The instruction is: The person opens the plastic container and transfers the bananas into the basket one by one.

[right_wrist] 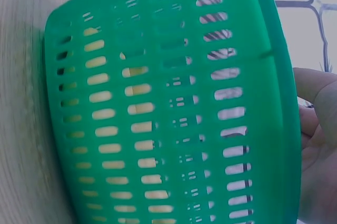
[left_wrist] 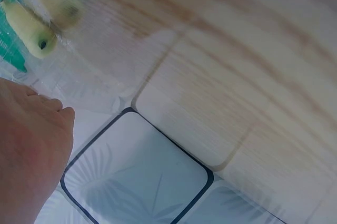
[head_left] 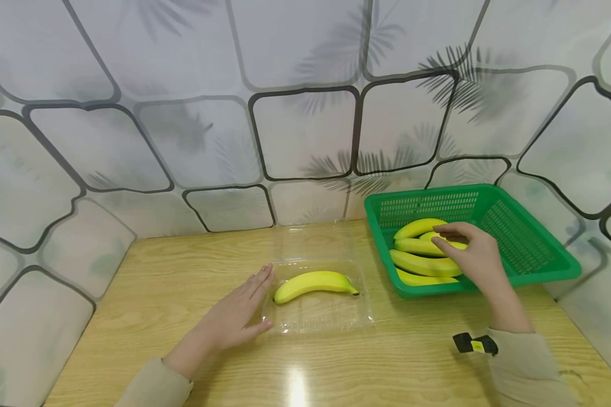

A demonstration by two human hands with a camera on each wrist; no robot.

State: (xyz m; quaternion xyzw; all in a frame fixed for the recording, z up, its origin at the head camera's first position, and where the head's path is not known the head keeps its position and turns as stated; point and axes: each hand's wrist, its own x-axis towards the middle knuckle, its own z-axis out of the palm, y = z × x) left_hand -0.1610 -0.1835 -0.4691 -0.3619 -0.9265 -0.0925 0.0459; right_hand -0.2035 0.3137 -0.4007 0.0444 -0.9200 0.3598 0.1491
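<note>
A single yellow banana (head_left: pixel 313 282) with a greenish stem lies in a clear plastic clamshell container (head_left: pixel 318 325), whose lid stands folded back behind it. My left hand (head_left: pixel 231 316) is at the container's left edge, fingers straight and thumb spread; the left wrist view catches its back (left_wrist: pixel 31 145) beside the clear plastic. Over the green basket (head_left: pixel 539 271), my right hand (head_left: pixel 476 254) hovers with a gap between thumb and fingertips. Several bananas (head_left: pixel 425 264) lie beneath it. From the right wrist, the slotted basket wall (right_wrist: pixel 274 129) hides most of the hand's front.
The wooden table (head_left: pixel 183 260) carries the container near its middle and the basket at the back right. A patterned wall (head_left: pixel 305 135) stands behind and on both sides. A black strap (head_left: pixel 473 343) with a yellow patch is by the right sleeve.
</note>
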